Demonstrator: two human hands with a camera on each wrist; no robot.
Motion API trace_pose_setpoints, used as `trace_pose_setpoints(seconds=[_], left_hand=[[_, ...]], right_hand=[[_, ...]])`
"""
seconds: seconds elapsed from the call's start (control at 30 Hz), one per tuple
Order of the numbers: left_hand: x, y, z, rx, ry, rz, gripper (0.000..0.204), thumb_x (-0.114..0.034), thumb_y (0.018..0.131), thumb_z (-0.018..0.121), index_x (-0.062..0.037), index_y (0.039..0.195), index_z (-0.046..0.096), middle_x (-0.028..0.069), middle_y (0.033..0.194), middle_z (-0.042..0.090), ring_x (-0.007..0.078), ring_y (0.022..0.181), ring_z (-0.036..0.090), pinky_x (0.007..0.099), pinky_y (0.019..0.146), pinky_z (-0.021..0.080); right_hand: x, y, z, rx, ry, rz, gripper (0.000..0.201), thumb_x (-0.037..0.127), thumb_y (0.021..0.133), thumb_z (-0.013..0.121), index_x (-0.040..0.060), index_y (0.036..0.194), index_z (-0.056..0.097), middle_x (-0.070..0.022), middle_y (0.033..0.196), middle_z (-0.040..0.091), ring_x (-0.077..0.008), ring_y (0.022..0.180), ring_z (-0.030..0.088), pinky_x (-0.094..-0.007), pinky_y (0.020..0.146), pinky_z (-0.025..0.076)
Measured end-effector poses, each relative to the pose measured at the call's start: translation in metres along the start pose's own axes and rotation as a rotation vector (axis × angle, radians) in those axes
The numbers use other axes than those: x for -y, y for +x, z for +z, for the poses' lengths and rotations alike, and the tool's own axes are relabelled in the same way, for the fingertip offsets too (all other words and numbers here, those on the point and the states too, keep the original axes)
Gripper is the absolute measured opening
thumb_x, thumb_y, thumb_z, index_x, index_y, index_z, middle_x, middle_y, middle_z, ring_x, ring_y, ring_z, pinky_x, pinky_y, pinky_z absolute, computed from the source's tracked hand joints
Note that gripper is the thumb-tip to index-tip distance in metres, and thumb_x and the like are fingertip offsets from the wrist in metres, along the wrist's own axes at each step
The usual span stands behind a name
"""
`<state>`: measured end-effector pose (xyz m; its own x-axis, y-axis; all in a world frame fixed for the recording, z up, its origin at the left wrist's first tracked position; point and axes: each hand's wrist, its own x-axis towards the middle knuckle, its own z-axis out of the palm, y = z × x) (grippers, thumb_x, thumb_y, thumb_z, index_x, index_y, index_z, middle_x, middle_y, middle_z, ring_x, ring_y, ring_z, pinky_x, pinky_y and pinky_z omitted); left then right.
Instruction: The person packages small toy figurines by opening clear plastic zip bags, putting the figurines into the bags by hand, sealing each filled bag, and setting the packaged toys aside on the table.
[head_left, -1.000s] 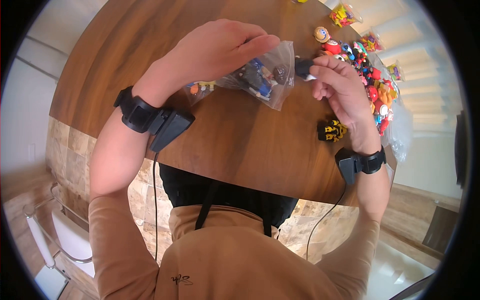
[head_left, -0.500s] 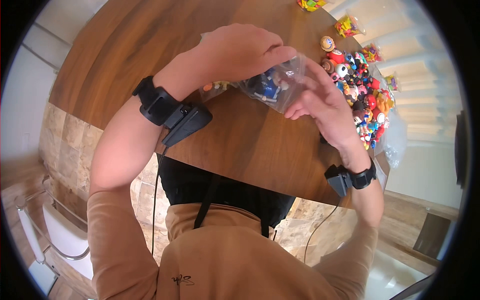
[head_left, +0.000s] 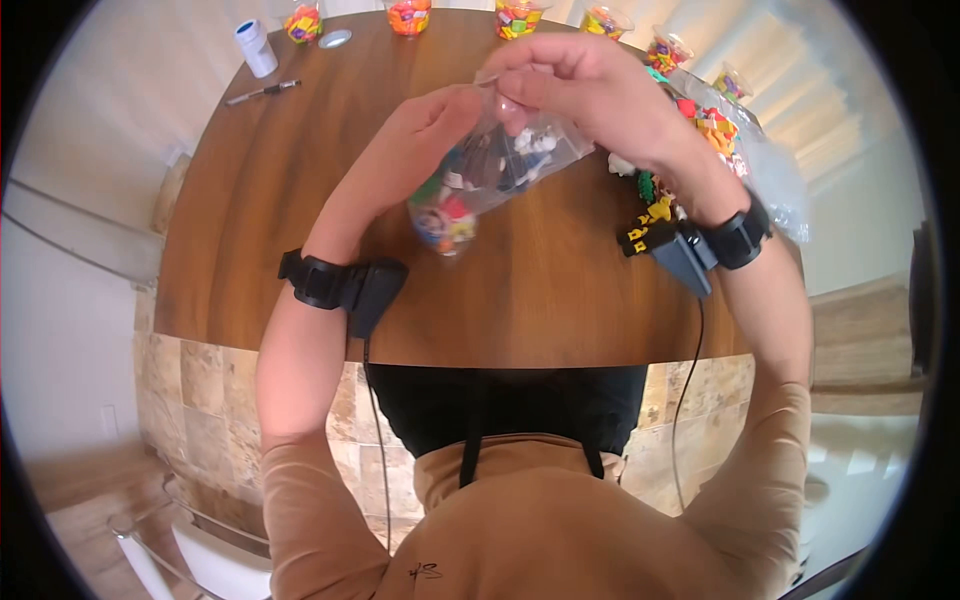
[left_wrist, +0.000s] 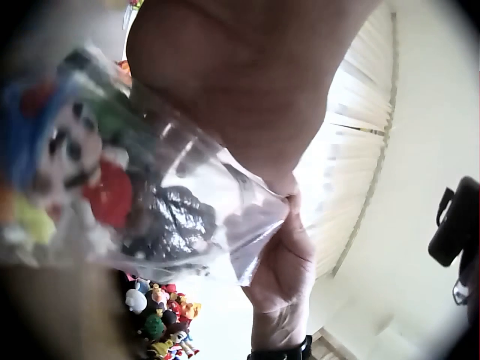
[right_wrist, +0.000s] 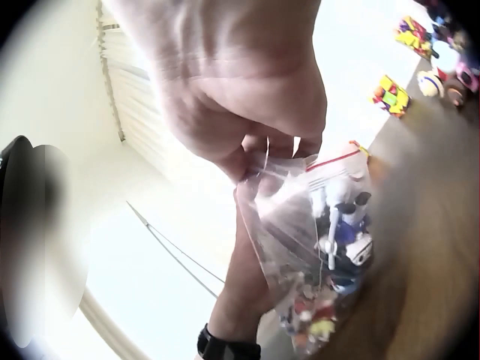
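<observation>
A clear zip bag [head_left: 505, 185] with several small toy figurines inside hangs tilted above the table. My left hand [head_left: 425, 135] grips its upper left edge. With thumb and fingers, my right hand [head_left: 605, 100] pinches the top edge close beside the left. A red seal line runs along the bag's mouth [right_wrist: 334, 161] in the right wrist view. In the left wrist view, a moustached figurine [left_wrist: 71, 154] in a blue cap shows through the plastic. White and blue figurines [right_wrist: 346, 225] lie higher in the bag. The left fingertips are partly hidden.
A black-and-yellow figurine [head_left: 650, 232] stands on the wooden table [head_left: 540, 300] below my right wrist. Behind that forearm lie a pile of figurines [head_left: 715, 130] and a plastic bag [head_left: 775, 180]. Cups of colourful pieces [head_left: 518, 18] line the far edge, with a white bottle [head_left: 256, 50] and pen [head_left: 263, 93] at left.
My right hand, earlier holding a small dark thing near the bag, has moved to the bag's top edge and pinches it. The bag now hangs lower at its left end. The head view has shifted.
</observation>
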<state>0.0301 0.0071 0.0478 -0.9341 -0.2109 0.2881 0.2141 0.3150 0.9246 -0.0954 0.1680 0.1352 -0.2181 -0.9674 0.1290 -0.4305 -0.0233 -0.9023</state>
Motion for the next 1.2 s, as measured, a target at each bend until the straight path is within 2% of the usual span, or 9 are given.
trace_pose_setpoints(seconds=[0.13, 0.33, 0.53, 0.6, 0.73, 0.8, 0.93, 1.0, 1.2], left_hand=[[0.006, 0.002, -0.007, 0.085, -0.405, -0.069, 0.040, -0.033, 0.102, 0.051, -0.0007, 0.124, 0.062, 0.0006, 0.111, 0.064, 0.0092, 0.101, 0.057, 0.0281, 0.087, 0.047], [-0.008, -0.005, 0.002, 0.229, -0.514, -0.047, 0.030, -0.017, 0.095, 0.064, 0.0019, 0.118, 0.065, 0.0048, 0.108, 0.069, 0.0094, 0.098, 0.062, 0.0247, 0.086, 0.048], [0.001, -0.004, 0.003, 0.097, -0.568, -0.051, 0.009, -0.002, 0.091, 0.063, -0.0005, 0.100, 0.065, 0.0026, 0.093, 0.068, 0.0083, 0.088, 0.062, 0.0251, 0.083, 0.050], [-0.003, -0.005, 0.003, 0.069, -0.562, -0.057, 0.008, 0.001, 0.089, 0.064, -0.0014, 0.097, 0.065, 0.0017, 0.091, 0.067, 0.0076, 0.086, 0.062, 0.0243, 0.082, 0.050], [-0.015, -0.007, 0.000, 0.135, -0.353, 0.003, 0.010, 0.003, 0.086, 0.066, -0.0032, 0.094, 0.065, -0.0017, 0.089, 0.062, 0.0064, 0.083, 0.057, 0.0215, 0.075, 0.046], [-0.022, -0.005, -0.003, 0.121, -0.293, 0.033, 0.009, 0.003, 0.085, 0.068, -0.0025, 0.091, 0.066, -0.0017, 0.090, 0.062, 0.0063, 0.082, 0.056, 0.0218, 0.074, 0.044], [-0.051, 0.009, -0.012, 0.083, -0.137, 0.073, 0.009, -0.001, 0.081, 0.075, -0.0015, 0.084, 0.067, -0.0022, 0.085, 0.060, 0.0066, 0.081, 0.057, 0.0230, 0.073, 0.045], [-0.074, 0.017, -0.012, 0.116, 0.380, 0.258, 0.011, -0.002, 0.076, 0.078, -0.0014, 0.081, 0.067, 0.0021, 0.088, 0.061, 0.0147, 0.088, 0.060, 0.0279, 0.076, 0.047], [-0.076, 0.041, 0.003, 0.329, 0.637, 0.298, 0.016, -0.004, 0.071, 0.079, -0.0021, 0.081, 0.067, 0.0080, 0.103, 0.064, 0.0257, 0.098, 0.060, 0.0334, 0.082, 0.048]], right_hand=[[0.042, 0.001, 0.004, 0.079, -0.177, 0.026, 0.017, 0.009, 0.100, 0.054, -0.0007, 0.108, 0.065, -0.0016, 0.088, 0.066, -0.0079, 0.078, 0.064, -0.0230, 0.073, 0.052], [0.028, -0.009, -0.001, 0.186, -0.243, 0.056, 0.016, 0.010, 0.099, 0.056, -0.0010, 0.106, 0.064, -0.0010, 0.087, 0.066, -0.0070, 0.077, 0.064, -0.0236, 0.073, 0.052], [0.020, -0.042, -0.011, 0.137, -0.405, 0.160, 0.019, 0.015, 0.092, 0.068, -0.0017, 0.101, 0.064, -0.0016, 0.082, 0.068, -0.0113, 0.078, 0.063, -0.0287, 0.074, 0.049], [0.018, -0.046, -0.014, 0.209, -0.644, 0.228, 0.017, 0.020, 0.090, 0.069, 0.0060, 0.100, 0.069, -0.0048, 0.081, 0.070, -0.0180, 0.075, 0.064, -0.0338, 0.070, 0.048], [0.013, -0.046, -0.037, 0.180, -0.861, 0.028, 0.017, 0.019, 0.090, 0.068, 0.0025, 0.089, 0.067, -0.0100, 0.081, 0.066, -0.0251, 0.082, 0.062, -0.0356, 0.073, 0.047], [0.028, -0.049, -0.046, 0.153, -0.882, 0.088, 0.016, 0.018, 0.091, 0.067, 0.0026, 0.089, 0.066, -0.0099, 0.092, 0.067, -0.0276, 0.089, 0.062, -0.0389, 0.075, 0.048], [0.045, -0.053, -0.063, 0.096, -0.955, -0.195, 0.015, 0.020, 0.092, 0.062, 0.0058, 0.096, 0.066, -0.0090, 0.098, 0.063, -0.0301, 0.083, 0.063, -0.0416, 0.072, 0.048], [0.047, -0.057, -0.064, -0.023, -1.041, -0.256, 0.015, 0.020, 0.092, 0.062, 0.0068, 0.097, 0.066, -0.0092, 0.096, 0.062, -0.0316, 0.087, 0.063, -0.0433, 0.074, 0.049], [0.007, -0.074, -0.077, 0.048, -0.939, -0.027, 0.016, 0.022, 0.093, 0.060, 0.0069, 0.089, 0.060, -0.0102, 0.089, 0.061, -0.0337, 0.084, 0.061, -0.0440, 0.069, 0.048]])
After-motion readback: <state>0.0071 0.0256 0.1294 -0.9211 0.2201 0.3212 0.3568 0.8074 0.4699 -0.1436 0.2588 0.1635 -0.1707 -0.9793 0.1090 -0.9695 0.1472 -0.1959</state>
